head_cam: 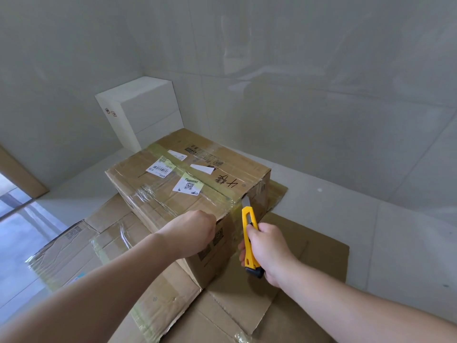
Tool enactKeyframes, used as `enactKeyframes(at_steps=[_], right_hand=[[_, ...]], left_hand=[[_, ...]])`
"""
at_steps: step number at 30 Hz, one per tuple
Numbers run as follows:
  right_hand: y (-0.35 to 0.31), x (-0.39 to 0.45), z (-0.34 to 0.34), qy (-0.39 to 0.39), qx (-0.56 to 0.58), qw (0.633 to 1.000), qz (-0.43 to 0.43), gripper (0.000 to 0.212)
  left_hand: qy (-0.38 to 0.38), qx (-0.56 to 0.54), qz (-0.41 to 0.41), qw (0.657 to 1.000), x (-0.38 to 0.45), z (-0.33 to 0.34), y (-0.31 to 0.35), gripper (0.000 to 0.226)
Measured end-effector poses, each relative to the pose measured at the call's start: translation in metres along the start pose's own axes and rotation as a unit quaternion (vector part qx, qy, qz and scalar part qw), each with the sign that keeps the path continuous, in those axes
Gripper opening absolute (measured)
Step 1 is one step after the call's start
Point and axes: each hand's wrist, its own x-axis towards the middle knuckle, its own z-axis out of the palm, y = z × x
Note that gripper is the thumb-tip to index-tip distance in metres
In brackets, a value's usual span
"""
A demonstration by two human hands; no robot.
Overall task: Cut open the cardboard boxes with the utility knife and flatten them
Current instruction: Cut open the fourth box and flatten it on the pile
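- My left hand [195, 227] lies on the near top edge of the taped cardboard box [188, 179], fingers curled over that edge and gripping it; the box stands upright on flattened cardboard sheets [306, 246] spread over the floor [371, 194]
- My right hand [268, 248] is clenched round the yellow utility knife [249, 233]; its black end pokes out below my fist; its blade [246, 202] points up and touches the taped seam at the box's near right corner
- Yellowish and clear tape [212, 184] runs across the box top, with white labels [189, 185] and black handwriting beside it
- A white box [146, 112] stands in the corner behind, against the tiled wall [321, 70]; more flattened cardboard [74, 246] lies to my left
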Motion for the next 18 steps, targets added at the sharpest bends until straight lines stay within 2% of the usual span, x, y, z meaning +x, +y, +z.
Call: enactKeyframes(at_steps=[6,18], right_hand=[[-0.013,0.007,-0.003,-0.006,0.003,1.000,0.008,0.023],[0.005,-0.012,0.000,-0.036,-0.008,0.999,0.014,0.025]], left_hand=[[0.010,-0.001,0.005,1.000,0.002,-0.001,0.005,0.029],[0.018,-0.012,0.008,1.000,0.002,0.000,0.007,0.033]])
